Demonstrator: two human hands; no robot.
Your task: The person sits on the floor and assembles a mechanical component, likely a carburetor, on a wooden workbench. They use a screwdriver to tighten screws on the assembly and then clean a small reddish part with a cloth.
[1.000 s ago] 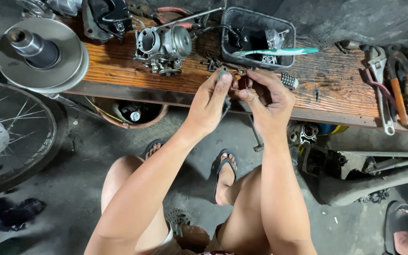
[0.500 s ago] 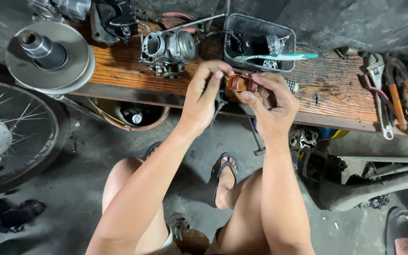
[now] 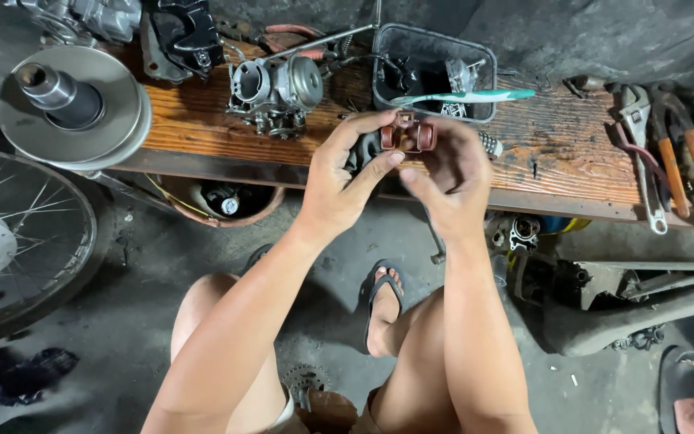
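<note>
A small reddish-brown part [image 3: 411, 134] with two rounded lobes sat between both hands, held just above the front edge of the wooden bench [image 3: 572, 157], roughly midway along it. The left hand [image 3: 347, 173] pinched it from the left, fingers curled over the top and the thumb pressing up from below, with a darker piece [image 3: 363, 149] (too shadowed to identify) tucked behind those fingers. The right hand [image 3: 451, 181] closed on the part from the right, fingers bent around its far side and the thumb stretched across toward the left thumb, nearly touching it. Just beyond the part, a teal-handled toothbrush [image 3: 463, 96] lay across the front rim of a dark plastic tub [image 3: 383, 60] near the bench's back edge. To the left of the tub stood a metal carburettor [image 3: 276, 88], and further toward the left end a large grey pulley disc [image 3: 74, 104] overhung the corner. At the right end lay an adjustable wrench [image 3: 640, 153] and orange-handled pliers [image 3: 688, 161], side by side. A spoked wheel [image 3: 10, 241] rested on the floor below the left corner, and a round pot [image 3: 218, 205] sat under the front edge.
</note>
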